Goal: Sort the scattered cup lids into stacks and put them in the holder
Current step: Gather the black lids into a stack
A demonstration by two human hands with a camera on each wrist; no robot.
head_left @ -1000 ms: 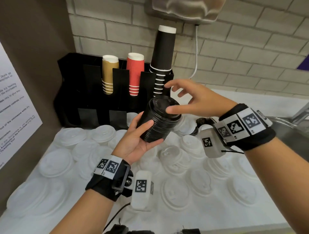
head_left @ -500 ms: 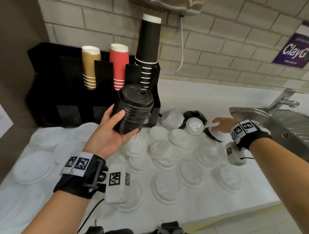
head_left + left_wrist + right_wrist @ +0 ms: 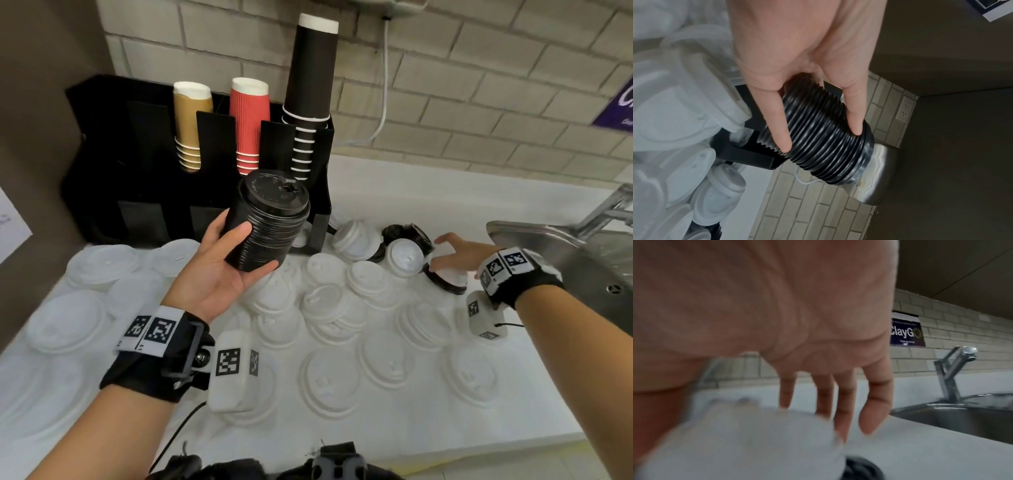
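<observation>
Over white lid [image 3: 445, 270], right hand [image 3: 455, 251] lower.

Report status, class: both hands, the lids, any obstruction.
Left hand grips black lid stack. Right hand over white lid by sink, grip unclear. White lids scattered below holder.

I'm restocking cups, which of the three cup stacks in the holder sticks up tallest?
The black cup stack, in the rightmost slot of the holder; it towers over the red stack and the gold stack beside it.
</observation>
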